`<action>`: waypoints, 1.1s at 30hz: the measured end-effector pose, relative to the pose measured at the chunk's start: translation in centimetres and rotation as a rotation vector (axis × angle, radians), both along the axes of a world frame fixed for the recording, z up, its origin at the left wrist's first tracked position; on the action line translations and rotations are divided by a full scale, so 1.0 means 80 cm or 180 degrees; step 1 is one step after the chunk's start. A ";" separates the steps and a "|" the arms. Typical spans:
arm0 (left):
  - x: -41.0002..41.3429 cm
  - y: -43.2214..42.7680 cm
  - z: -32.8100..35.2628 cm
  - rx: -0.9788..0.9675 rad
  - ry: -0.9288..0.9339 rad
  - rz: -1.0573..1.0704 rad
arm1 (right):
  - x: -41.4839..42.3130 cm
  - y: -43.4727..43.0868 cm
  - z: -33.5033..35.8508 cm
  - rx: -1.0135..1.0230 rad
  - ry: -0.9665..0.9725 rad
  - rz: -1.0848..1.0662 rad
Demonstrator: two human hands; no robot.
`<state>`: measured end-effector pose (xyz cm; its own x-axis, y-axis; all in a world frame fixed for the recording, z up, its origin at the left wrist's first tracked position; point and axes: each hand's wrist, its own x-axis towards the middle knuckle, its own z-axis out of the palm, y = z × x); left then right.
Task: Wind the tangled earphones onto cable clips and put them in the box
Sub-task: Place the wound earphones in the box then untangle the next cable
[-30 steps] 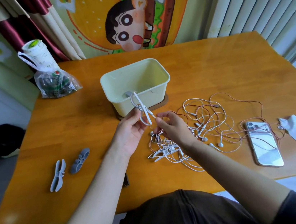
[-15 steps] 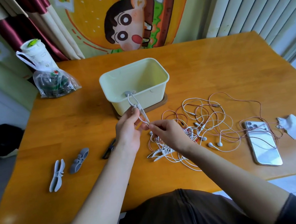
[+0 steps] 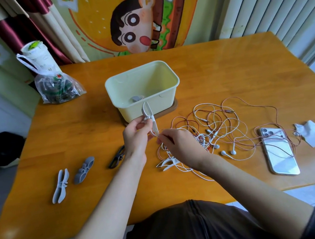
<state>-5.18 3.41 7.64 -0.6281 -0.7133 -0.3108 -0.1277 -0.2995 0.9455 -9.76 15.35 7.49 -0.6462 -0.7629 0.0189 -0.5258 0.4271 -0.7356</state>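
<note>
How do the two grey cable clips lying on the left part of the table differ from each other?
The pale grey clip is lighter in colour than the dark grey clip. The pale grey clip's arms spread apart like an X; the dark grey clip's arms lie close together. Both lie flat on the table, bare of cable, untouched.

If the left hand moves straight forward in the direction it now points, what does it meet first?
Probably the near wall of the pale yellow plastic box: the left hand grips a white cable clip whose tip overlaps that wall in the picture, though depth is unclear.
</note>
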 end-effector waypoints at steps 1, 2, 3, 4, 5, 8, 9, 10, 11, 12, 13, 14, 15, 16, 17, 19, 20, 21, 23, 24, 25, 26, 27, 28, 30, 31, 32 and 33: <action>0.000 -0.002 -0.003 -0.0231 -0.0093 -0.0061 | -0.001 0.001 0.001 0.0038 0.0073 0.0050; 0.000 -0.004 -0.005 -0.0466 -0.0180 -0.0119 | -0.002 0.002 0.003 0.0064 0.0146 0.0111; 0.000 -0.006 -0.007 -0.0663 -0.0254 -0.0172 | -0.003 0.002 0.005 0.0088 0.0194 0.0169; 0.001 -0.007 -0.008 -0.0825 -0.0320 -0.0226 | -0.004 0.002 0.008 0.0112 0.0220 0.0224; 0.002 -0.009 -0.008 -0.0936 -0.0385 -0.0285 | -0.006 0.002 0.010 0.0137 0.0240 0.0259; 0.005 -0.011 -0.005 -0.0729 -0.0451 -0.0361 | -0.013 0.005 0.015 0.0186 0.0361 0.0252; 0.006 -0.012 -0.003 -0.0545 -0.0421 -0.0365 | -0.017 0.006 0.016 0.0191 0.0381 0.0223; 0.007 -0.013 -0.001 -0.0430 -0.0412 -0.0389 | -0.019 0.007 0.017 0.0193 0.0381 0.0196; 0.009 -0.014 0.000 -0.0429 -0.0449 -0.0465 | -0.020 0.007 0.018 0.0199 0.0383 0.0182; 0.009 -0.014 0.001 -0.0516 -0.0529 -0.0595 | -0.020 0.007 0.019 0.0218 0.0409 0.0197; 0.010 -0.014 0.002 -0.0639 -0.0628 -0.0771 | -0.019 0.006 0.018 0.0260 0.0451 0.0234; 0.011 -0.014 0.002 -0.0743 -0.0731 -0.0953 | -0.018 0.006 0.018 0.0307 0.0492 0.0285; 0.012 -0.014 0.002 -0.0794 -0.0821 -0.1114 | -0.017 0.006 0.018 0.0334 0.0516 0.0325; 0.014 -0.015 0.002 -0.0806 -0.0896 -0.1251 | -0.017 0.008 0.017 0.0326 0.0524 0.0341; 0.017 -0.017 0.003 -0.0813 -0.0948 -0.1378 | -0.019 0.010 0.018 0.0287 0.0520 0.0325; 0.024 -0.018 0.002 -0.0809 -0.1000 -0.1611 | -0.029 0.014 0.021 0.0190 0.0518 0.0187; 0.028 -0.018 0.001 -0.0784 -0.1004 -0.1706 | -0.036 0.017 0.022 0.0152 0.0531 0.0101; 0.031 -0.018 0.001 -0.0732 -0.0980 -0.1800 | -0.042 0.020 0.024 0.0127 0.0537 0.0040; 0.035 -0.015 0.003 -0.0581 -0.0876 -0.2000 | -0.052 0.025 0.025 0.0105 0.0489 -0.0008; 0.036 -0.014 0.003 -0.0531 -0.0838 -0.2068 | -0.054 0.027 0.025 0.0095 0.0455 -0.0011; 0.036 -0.013 0.004 -0.0507 -0.0809 -0.2110 | -0.056 0.028 0.025 0.0074 0.0442 -0.0014; 0.036 -0.013 0.006 -0.0497 -0.0791 -0.2129 | -0.056 0.029 0.024 0.0041 0.0449 -0.0026; 0.036 -0.013 0.007 -0.0471 -0.0770 -0.2142 | -0.056 0.029 0.023 -0.0004 0.0464 -0.0049; 0.036 -0.014 0.008 -0.0426 -0.0749 -0.2155 | -0.056 0.029 0.021 -0.0043 0.0483 -0.0073; 0.036 -0.015 0.010 -0.0360 -0.0751 -0.2222 | -0.057 0.029 0.020 -0.0092 0.0523 -0.0095; 0.036 -0.017 0.011 -0.0372 -0.0790 -0.2281 | -0.057 0.030 0.020 -0.0130 0.0532 -0.0097; 0.036 -0.017 0.012 -0.0386 -0.0834 -0.2344 | -0.057 0.030 0.019 -0.0168 0.0531 -0.0100; 0.036 -0.018 0.013 -0.0391 -0.0865 -0.2388 | -0.057 0.030 0.019 -0.0196 0.0531 -0.0098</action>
<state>-2.27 1.96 8.65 -0.8670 -0.1705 -0.4683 -0.4837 0.0612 0.8731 -14.30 17.75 9.03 -0.6532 -0.7369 0.1740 -0.6302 0.4016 -0.6645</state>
